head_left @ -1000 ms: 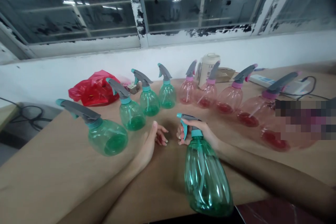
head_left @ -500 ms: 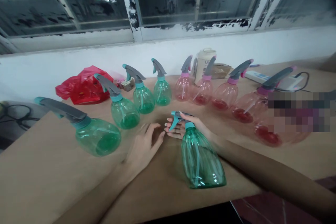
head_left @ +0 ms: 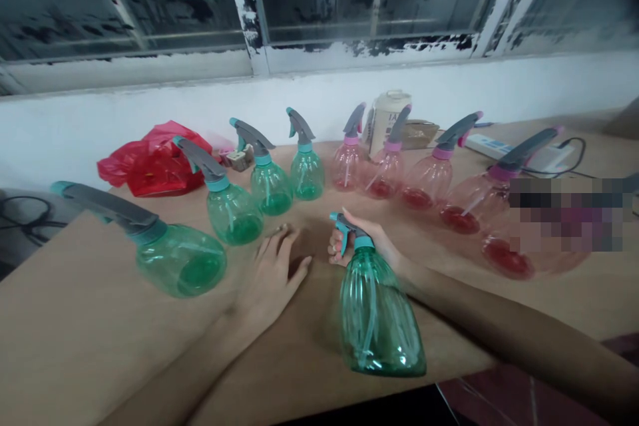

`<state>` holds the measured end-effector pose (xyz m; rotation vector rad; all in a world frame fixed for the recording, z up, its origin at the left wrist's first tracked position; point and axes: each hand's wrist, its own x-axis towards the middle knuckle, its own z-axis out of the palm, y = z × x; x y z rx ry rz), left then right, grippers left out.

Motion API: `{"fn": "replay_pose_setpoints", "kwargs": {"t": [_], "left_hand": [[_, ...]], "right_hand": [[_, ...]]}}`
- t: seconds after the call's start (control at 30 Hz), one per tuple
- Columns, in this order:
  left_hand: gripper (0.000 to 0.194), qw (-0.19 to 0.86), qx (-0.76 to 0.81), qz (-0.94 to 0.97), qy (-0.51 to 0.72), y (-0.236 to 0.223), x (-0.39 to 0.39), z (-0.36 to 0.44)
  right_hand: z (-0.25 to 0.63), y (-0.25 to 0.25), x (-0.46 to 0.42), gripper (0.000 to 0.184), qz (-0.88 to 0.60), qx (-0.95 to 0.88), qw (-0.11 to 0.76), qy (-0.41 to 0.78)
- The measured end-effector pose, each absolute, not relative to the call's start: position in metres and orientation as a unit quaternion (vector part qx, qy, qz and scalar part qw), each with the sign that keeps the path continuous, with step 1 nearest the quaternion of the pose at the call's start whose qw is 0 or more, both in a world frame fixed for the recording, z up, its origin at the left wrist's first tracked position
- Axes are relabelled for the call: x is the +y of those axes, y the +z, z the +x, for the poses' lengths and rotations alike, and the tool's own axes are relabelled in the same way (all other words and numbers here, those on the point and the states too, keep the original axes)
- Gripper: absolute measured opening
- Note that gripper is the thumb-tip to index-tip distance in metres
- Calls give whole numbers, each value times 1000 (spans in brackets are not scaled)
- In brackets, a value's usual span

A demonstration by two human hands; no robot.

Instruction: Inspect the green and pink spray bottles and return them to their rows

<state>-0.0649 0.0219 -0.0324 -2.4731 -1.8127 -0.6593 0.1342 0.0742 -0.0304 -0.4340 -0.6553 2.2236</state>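
In my right hand (head_left: 372,233) is a green spray bottle (head_left: 382,319), gripped around its grey head, with the thumb on top and the fingers curled behind the turquoise trigger. Its ribbed, see-through body tilts toward me near the table's front edge. My left hand (head_left: 274,273) rests with spread fingers on or just above the wooden table (head_left: 70,333), apart from the bottle and holding nothing. Nearest to it stands a green spray bottle (head_left: 234,213) with green liquid at its bottom. Another green spray bottle (head_left: 182,259) is further left.
Two more green spray bottles (head_left: 272,186) (head_left: 307,173) stand behind. Several pink spray bottles (head_left: 426,180) curve along the right side. At the back are a red plastic bag (head_left: 164,160), a pale container (head_left: 392,113) and a power strip (head_left: 519,153). A blurred patch covers the far right.
My right-hand fingers have curled in around the spray bottle's head, where they were stretched out before. The bottle's base has come slightly lower and nearer. My left hand's fingers have shifted slightly left.
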Motion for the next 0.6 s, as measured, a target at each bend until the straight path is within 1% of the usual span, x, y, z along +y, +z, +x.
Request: {"fn": "replay_pose_setpoints", "kwargs": {"t": [0.1, 0.23, 0.33, 0.43, 0.6], "left_hand": [[46, -1, -578, -788, -209, -33, 22, -65], [47, -11, -580, -787, -211, -32, 22, -66], [46, -16, -578, -787, -216, -31, 22, -65], [45, -21, -576, -788, -216, -29, 22, -65], [46, -20, -575, -790, -211, -28, 22, -64]], "right_hand": [[135, -31, 75, 30, -162, -253, 367, 880], [136, -33, 80, 50, -171, -255, 330, 893], [136, -34, 83, 60, -190, -255, 329, 889], [136, -33, 82, 62, -186, -249, 331, 891], [136, -26, 78, 59, -191, -242, 327, 893]]}}
